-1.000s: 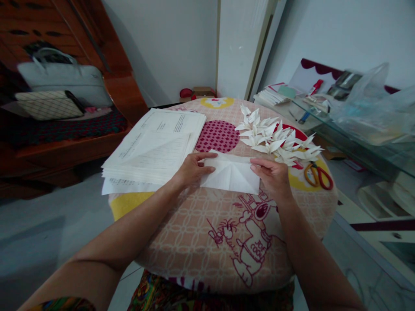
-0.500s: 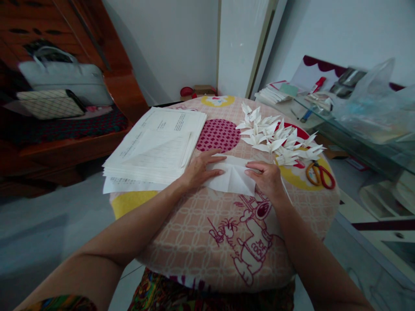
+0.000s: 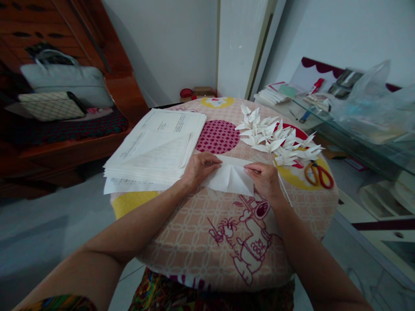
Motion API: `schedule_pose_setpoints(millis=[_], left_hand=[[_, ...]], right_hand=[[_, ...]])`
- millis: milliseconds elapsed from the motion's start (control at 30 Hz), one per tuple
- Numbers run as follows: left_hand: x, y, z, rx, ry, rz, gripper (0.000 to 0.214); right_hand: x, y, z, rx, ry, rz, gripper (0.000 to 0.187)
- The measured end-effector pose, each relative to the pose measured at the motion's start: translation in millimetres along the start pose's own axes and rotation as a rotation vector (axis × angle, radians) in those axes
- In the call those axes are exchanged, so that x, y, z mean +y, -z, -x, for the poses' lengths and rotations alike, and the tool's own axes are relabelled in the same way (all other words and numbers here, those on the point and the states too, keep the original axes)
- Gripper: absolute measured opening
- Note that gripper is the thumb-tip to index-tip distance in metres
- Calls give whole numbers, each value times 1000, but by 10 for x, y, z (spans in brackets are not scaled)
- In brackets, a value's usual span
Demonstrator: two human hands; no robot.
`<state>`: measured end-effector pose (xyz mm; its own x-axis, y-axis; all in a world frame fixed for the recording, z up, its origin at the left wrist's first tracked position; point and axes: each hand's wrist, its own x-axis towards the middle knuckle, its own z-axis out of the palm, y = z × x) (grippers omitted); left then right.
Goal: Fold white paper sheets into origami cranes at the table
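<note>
- Grey bag [image 3: 65,80] and a checked pouch [image 3: 48,106] lie on the wooden bench at far left.
- A stack of printed sheets [image 3: 155,147] sits on the round table's patterned cloth [image 3: 194,233].
- The left hand [image 3: 197,168], fingers curled narrow, pinches the upper left edge of a folded white sheet [image 3: 231,181].
- That sheet lies flat at mid-table, between both hands.
- The right hand [image 3: 266,179], fingers drawn together, meets its right edge, seemingly pinching it; the knuckles hide the grip.
- Folded paper cranes [image 3: 275,140] lie in a pile just beyond.
- Orange-handled scissors [image 3: 319,175] rest near the table's right rim.
</note>
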<state>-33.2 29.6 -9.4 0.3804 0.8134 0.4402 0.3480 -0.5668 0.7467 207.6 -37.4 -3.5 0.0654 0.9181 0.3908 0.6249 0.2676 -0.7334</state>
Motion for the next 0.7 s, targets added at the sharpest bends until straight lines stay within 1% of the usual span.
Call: schedule_pose_setpoints(millis=[200, 367, 467, 567, 633, 700], left_hand=[[29, -26, 2, -6, -7, -98, 12], [75, -40, -9, -17, 4, -188, 12], [121, -42, -4, -5, 3, -247, 12], [181, -32, 15, 26, -37, -361, 12], [225, -19, 31, 54, -84, -421, 13], [264, 0, 44, 89, -131, -466, 13]], right_hand=[[-17, -23, 13, -27, 39, 51, 18], [-16, -69, 24, -16, 63, 94, 18], [-3, -96, 28, 12, 64, 144, 16], [-6, -109, 23, 73, 125, 191, 12], [-29, -101, 18, 109, 186, 209, 13], [-68, -84, 16, 119, 236, 231, 15]])
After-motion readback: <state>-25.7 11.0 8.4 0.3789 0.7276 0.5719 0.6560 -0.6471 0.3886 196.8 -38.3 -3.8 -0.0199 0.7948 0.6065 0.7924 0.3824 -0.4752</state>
